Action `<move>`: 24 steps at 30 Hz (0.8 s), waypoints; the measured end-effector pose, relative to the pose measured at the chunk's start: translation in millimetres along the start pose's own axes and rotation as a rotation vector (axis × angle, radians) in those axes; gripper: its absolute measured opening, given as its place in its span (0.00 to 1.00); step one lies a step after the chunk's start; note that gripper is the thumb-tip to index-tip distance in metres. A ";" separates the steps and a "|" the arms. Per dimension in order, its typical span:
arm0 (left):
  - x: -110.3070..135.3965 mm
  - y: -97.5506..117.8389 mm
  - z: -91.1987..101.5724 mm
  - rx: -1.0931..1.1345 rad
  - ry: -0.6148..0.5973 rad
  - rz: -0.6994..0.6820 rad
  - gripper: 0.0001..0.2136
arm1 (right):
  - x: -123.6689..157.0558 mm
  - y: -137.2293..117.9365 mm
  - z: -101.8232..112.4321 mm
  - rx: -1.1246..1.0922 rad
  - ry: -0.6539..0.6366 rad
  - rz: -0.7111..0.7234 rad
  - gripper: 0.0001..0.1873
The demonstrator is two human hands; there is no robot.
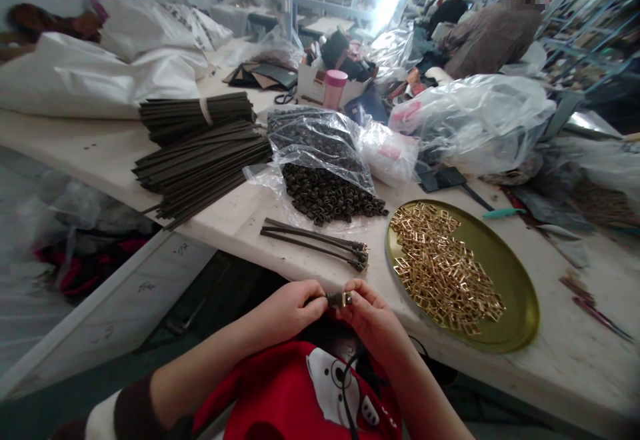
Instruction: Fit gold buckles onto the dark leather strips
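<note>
Just off the table's front edge, my left hand pinches a dark strap close to its end. My right hand has its fingers closed on the small gold buckle at that end. Most of the strap is hidden by my left hand. Beyond my hands lie several straps with buckles side by side on the table. To the right, a round gold-coloured tray holds a heap of gold buckles. Small dark loops spill from a clear plastic bag.
Bundles of dark strips are stacked at the left. A pink-lidded cup and plastic bags stand further back. A black tool with a flat head lies behind the tray, tweezers at the right. Another person is at the back right.
</note>
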State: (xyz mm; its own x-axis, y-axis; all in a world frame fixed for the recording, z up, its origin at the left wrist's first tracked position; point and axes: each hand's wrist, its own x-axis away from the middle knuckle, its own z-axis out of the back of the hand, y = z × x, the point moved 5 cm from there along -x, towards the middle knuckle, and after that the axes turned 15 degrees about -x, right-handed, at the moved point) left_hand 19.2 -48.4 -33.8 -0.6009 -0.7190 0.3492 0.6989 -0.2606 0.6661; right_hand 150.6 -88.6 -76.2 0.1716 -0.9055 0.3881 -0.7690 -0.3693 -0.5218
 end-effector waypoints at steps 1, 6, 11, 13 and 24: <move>0.7 -0.7 0.9 -0.020 0.020 0.012 0.10 | 0.3 -0.4 1.1 0.014 0.009 0.010 0.10; 8.4 2.4 8.0 -0.179 0.127 -0.001 0.09 | 3.6 -1.4 5.0 0.159 0.035 0.025 0.11; 10.9 6.0 10.3 -0.321 0.144 -0.054 0.10 | 3.8 -2.9 0.4 0.236 -0.010 0.022 0.14; 9.7 5.6 10.1 -0.353 0.150 -0.073 0.10 | 2.7 -5.6 -5.0 0.370 -0.010 0.051 0.14; 7.0 -3.2 1.4 -0.104 0.009 -0.016 0.08 | 2.4 -13.2 -27.0 1.078 -0.151 0.174 0.07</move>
State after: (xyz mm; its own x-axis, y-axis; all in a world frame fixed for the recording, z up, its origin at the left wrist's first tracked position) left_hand 12.2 -51.7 -32.6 -0.6088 -0.7202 0.3327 0.7263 -0.3372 0.5989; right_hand 144.5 -80.3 -47.9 0.2433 -0.9519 0.1865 0.1385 -0.1562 -0.9780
